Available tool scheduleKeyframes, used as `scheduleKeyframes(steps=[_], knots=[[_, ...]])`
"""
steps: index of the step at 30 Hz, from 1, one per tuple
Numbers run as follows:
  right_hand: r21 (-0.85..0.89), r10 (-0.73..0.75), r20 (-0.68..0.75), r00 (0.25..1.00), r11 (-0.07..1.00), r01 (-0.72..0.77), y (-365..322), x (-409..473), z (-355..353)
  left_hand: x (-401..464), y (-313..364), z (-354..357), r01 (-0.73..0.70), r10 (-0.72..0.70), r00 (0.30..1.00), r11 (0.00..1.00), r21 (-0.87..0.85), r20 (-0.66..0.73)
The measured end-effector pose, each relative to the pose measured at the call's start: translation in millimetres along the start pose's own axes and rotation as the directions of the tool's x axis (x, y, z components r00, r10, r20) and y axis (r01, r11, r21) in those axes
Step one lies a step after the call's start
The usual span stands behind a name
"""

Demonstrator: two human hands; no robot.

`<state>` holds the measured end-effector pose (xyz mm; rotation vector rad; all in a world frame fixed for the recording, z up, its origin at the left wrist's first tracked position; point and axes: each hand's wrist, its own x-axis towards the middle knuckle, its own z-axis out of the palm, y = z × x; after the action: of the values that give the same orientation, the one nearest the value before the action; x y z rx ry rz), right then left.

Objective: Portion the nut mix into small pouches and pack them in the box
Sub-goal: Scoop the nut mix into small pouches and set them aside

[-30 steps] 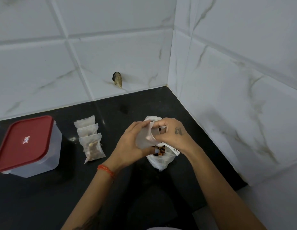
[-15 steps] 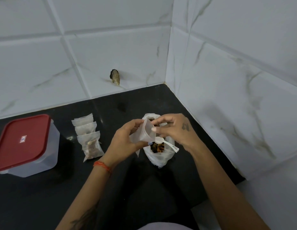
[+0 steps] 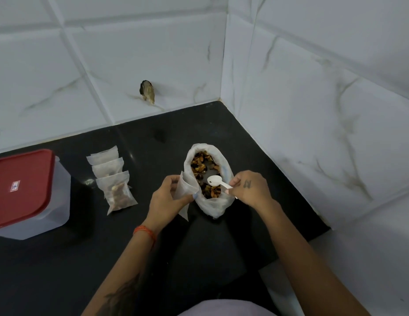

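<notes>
Spoon over the nut bag, pouch beside it
Right hand (image 3: 250,189) pinches the spoon (image 3: 216,180) above the open bag (image 3: 209,207) — left hand (image 3: 166,201) has its grip closed on an empty pouch (image 3: 184,190).

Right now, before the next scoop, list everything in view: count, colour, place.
Open white plastic bag of brown nut mix: one, centre of black counter.
White plastic spoon: one, over the bag.
Empty clear pouch: one, left of bag.
Clear pouches: three, row left of centre.
Red-lidded clear plastic box: one, far left, closed.
Dark stub: one, white tiled wall.
Left hand: holds empty pouch.
Right hand: pinches spoon.
</notes>
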<state>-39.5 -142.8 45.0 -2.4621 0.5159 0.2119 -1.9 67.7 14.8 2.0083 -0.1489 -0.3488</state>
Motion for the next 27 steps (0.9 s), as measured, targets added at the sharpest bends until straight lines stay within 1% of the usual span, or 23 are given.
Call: scheduleKeyframes(steps=[2, 4, 6, 8, 10, 14, 16, 19, 23, 27], knots=[[-0.028, -0.037, -0.037, 0.999, 0.999, 0.036, -1, -1, -5, -2, 2, 3, 0.016, -0.016, 1.0, 1.0, -0.006, 0.013], [-0.099, -0.11, -0.123, 0.986, 0.99, 0.098, -4, -3, -8, -3, 4, 4, 0.044, -0.044, 0.999, 0.999, -0.026, 0.02], [-0.189, -0.197, -0.173, 0.965, 0.968, 0.164, -9, -4, -8, -4, 6, 6, 0.086, -0.084, 0.996, 0.994, -0.06, 0.031], [-0.316, -0.265, -0.151, 0.952, 0.926, 0.207, -15, -2, -3, -5, 7, 7, 0.129, -0.123, 0.991, 0.985, -0.116, 0.052], [-0.419, -0.282, -0.103, 0.954, 0.882, 0.215, -19, 2, 0, -6, 8, 9, 0.17, -0.16, 0.985, 0.97, -0.173, 0.072], [-0.506, -0.273, -0.04, 0.961, 0.835, 0.216, -22, 7, -4, -5, 5, 10, 0.252, -0.233, 0.967, 0.934, -0.252, 0.101], [-0.494, -0.248, -0.017, 0.969, 0.844, 0.207, -25, 6, -4, -6, 5, 11, 0.285, -0.258, 0.958, 0.909, -0.303, 0.126], [-0.421, -0.191, 0.008, 0.982, 0.89, 0.177, -28, 8, -3, -8, 9, 13, 0.312, -0.267, 0.95, 0.858, -0.407, 0.164], [-0.341, -0.083, 0.079, 0.993, 0.934, 0.105, -22, 17, -11, -9, 9, 15, 0.332, -0.278, 0.943, 0.814, -0.477, 0.181], [-0.211, -0.041, 0.123, 0.992, 0.975, 0.067, -15, 24, -10, -9, 7, 17, 0.35, -0.287, 0.937, 0.776, -0.525, 0.2]])
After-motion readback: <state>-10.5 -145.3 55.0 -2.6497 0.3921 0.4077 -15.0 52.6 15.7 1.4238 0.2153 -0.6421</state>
